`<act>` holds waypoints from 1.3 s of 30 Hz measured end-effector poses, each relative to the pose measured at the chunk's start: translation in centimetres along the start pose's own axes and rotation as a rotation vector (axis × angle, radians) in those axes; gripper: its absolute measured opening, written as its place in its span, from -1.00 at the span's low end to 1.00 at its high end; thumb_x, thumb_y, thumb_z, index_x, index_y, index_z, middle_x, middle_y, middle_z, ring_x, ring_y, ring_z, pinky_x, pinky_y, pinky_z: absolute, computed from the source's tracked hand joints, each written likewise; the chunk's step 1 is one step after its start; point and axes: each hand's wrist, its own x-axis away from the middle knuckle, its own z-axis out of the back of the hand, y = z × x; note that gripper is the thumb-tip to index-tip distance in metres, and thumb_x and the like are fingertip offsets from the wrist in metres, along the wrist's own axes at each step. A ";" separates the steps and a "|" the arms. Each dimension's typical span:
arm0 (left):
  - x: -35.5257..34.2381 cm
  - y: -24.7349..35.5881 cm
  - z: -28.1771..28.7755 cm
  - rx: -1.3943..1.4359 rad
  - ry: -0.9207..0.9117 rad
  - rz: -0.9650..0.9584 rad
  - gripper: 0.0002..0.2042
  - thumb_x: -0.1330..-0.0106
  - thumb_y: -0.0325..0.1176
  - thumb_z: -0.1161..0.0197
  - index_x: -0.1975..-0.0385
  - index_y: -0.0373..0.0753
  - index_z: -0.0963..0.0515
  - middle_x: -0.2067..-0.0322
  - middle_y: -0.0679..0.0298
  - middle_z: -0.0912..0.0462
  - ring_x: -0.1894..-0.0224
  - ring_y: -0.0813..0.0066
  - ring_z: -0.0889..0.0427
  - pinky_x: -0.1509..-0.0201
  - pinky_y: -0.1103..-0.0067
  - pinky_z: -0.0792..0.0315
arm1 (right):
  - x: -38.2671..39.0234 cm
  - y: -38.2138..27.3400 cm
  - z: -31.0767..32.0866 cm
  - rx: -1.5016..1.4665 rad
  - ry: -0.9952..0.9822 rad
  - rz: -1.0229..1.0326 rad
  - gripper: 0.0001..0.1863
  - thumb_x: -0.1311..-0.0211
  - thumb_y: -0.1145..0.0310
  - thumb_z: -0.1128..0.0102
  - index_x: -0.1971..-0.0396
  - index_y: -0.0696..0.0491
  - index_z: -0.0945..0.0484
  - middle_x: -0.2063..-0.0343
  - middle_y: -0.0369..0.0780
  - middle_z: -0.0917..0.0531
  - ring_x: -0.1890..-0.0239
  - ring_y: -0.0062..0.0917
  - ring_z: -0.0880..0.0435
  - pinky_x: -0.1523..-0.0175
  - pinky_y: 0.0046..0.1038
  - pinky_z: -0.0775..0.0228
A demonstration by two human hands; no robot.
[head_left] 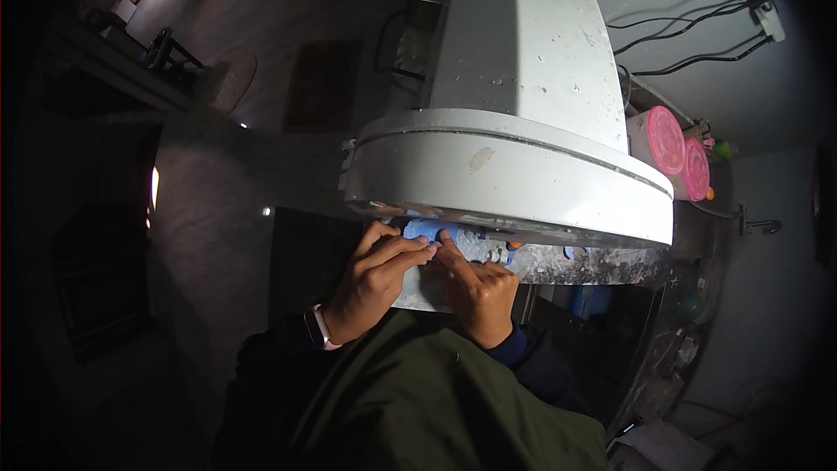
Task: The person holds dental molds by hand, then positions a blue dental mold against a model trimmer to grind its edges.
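Observation:
My left hand (373, 283) has bent fingers pressed on a small blue piece (422, 230) beneath the lower rim of a large white machine housing (506, 174). My right hand (479, 301) touches the same piece with its index finger, the other fingers curled. Its thumb is mostly hidden. Both hands rest at a pale, paint-spattered ledge (545, 266), which has more blue flecks and a small orange item (515, 247) to the right of my hands.
Pink-lidded containers (666, 144) stand at the right behind the housing, below cables on the wall (715, 96). A dark mat (318, 83) lies on the floor at the upper left. A blue object (588, 301) sits in the dark space under the ledge. Green cloth covers my lap.

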 end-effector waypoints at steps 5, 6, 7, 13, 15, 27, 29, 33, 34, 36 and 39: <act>-0.3 -0.3 0.3 0.000 -0.034 -0.005 -0.66 -0.02 -0.74 -0.19 0.18 -0.29 -0.64 0.23 0.23 -0.65 0.20 0.23 -0.51 0.06 0.45 -0.47 | -0.2 0.2 -0.1 -0.021 -0.016 -0.007 -0.73 0.03 0.51 -0.21 0.25 -0.01 -0.63 0.31 -0.39 -0.73 0.79 -0.65 -0.46 0.61 -0.61 -0.27; -0.3 -0.4 0.3 -0.001 -0.048 -0.005 -0.65 -0.03 -0.74 -0.18 0.17 -0.29 -0.64 0.23 0.23 -0.65 0.20 0.23 -0.51 0.04 0.45 -0.46 | -0.2 0.2 -0.2 -0.026 -0.019 -0.007 -0.75 0.02 0.50 -0.23 0.27 -0.01 -0.62 0.32 -0.40 -0.73 0.79 -0.64 -0.46 0.61 -0.61 -0.27; -0.3 -0.5 0.4 0.000 -0.050 -0.006 -0.65 -0.03 -0.74 -0.18 0.17 -0.29 -0.64 0.23 0.23 -0.65 0.20 0.23 -0.51 0.04 0.45 -0.46 | -0.2 0.2 -0.3 -0.026 -0.019 -0.009 -0.75 0.02 0.50 -0.23 0.27 -0.01 -0.62 0.32 -0.40 -0.73 0.79 -0.64 -0.46 0.61 -0.61 -0.27; -0.8 -0.7 0.6 0.018 -0.070 -0.011 -0.63 -0.03 -0.75 -0.17 0.15 -0.28 -0.63 0.22 0.22 -0.64 0.18 0.22 -0.52 0.01 0.44 -0.46 | -0.3 0.1 -0.4 -0.015 0.003 -0.015 -0.78 0.01 0.48 -0.26 0.30 -0.02 -0.63 0.29 -0.39 -0.73 0.79 -0.65 -0.46 0.61 -0.61 -0.28; -0.9 -0.7 0.6 0.022 -0.068 -0.018 -0.63 -0.03 -0.75 -0.17 0.15 -0.28 -0.63 0.23 0.20 -0.64 0.17 0.20 -0.52 0.02 0.43 -0.47 | -0.2 0.1 -0.5 -0.041 0.017 -0.029 -0.78 0.01 0.47 -0.27 0.28 -0.02 -0.63 0.26 -0.39 -0.73 0.79 -0.65 -0.46 0.61 -0.60 -0.28; -0.5 -0.4 -0.1 0.010 -0.006 0.008 -0.63 0.03 -0.77 -0.17 0.18 -0.35 -0.63 0.20 0.18 -0.64 0.21 0.20 -0.53 0.12 0.44 -0.49 | -0.5 0.5 -0.2 -0.072 -0.013 -0.027 -0.74 0.02 0.49 -0.24 0.25 -0.06 -0.64 0.37 -0.39 -0.73 0.73 -0.63 -0.53 0.58 -0.57 -0.29; -0.3 -0.2 -0.4 -0.006 0.014 0.009 -0.63 0.04 -0.77 -0.17 0.18 -0.34 -0.63 0.20 0.18 -0.64 0.21 0.20 -0.53 0.13 0.44 -0.49 | -0.7 0.7 0.0 -0.084 -0.027 -0.021 -0.72 0.02 0.48 -0.24 0.24 -0.06 -0.64 0.41 -0.39 -0.72 0.73 -0.63 -0.53 0.58 -0.57 -0.30; -0.1 0.0 -0.9 -0.053 0.047 0.023 -0.61 0.07 -0.78 -0.17 0.18 -0.34 -0.63 0.21 0.20 -0.64 0.22 0.21 -0.53 0.13 0.44 -0.49 | -0.7 1.3 0.0 -0.094 -0.063 -0.002 -0.76 0.12 0.51 -0.35 0.36 0.00 -0.61 0.21 -0.36 -0.72 0.68 -0.62 -0.61 0.59 -0.61 -0.31; 0.0 -0.1 -1.0 -0.052 0.048 0.023 -0.61 0.07 -0.78 -0.17 0.18 -0.34 -0.63 0.21 0.20 -0.64 0.22 0.21 -0.53 0.13 0.44 -0.49 | -0.7 1.4 -0.1 -0.093 -0.064 -0.002 -0.76 0.12 0.51 -0.35 0.36 0.00 -0.61 0.21 -0.36 -0.72 0.68 -0.62 -0.61 0.59 -0.61 -0.31; 0.0 -0.1 -1.1 -0.056 0.061 0.018 -0.59 0.08 -0.79 -0.17 0.17 -0.34 -0.62 0.21 0.20 -0.64 0.23 0.21 -0.52 0.13 0.44 -0.50 | -0.6 1.5 -0.2 -0.104 -0.073 -0.016 -0.75 0.13 0.53 -0.33 0.36 0.00 -0.62 0.21 -0.36 -0.72 0.66 -0.62 -0.63 0.60 -0.62 -0.31; 0.3 0.0 -1.2 -0.051 0.066 0.026 -0.59 0.08 -0.79 -0.17 0.16 -0.34 -0.62 0.20 0.20 -0.63 0.22 0.20 -0.52 0.13 0.44 -0.50 | -0.4 1.5 -0.3 -0.099 -0.068 0.002 -0.75 0.14 0.55 -0.31 0.36 0.00 -0.62 0.21 -0.35 -0.71 0.66 -0.61 -0.63 0.60 -0.61 -0.33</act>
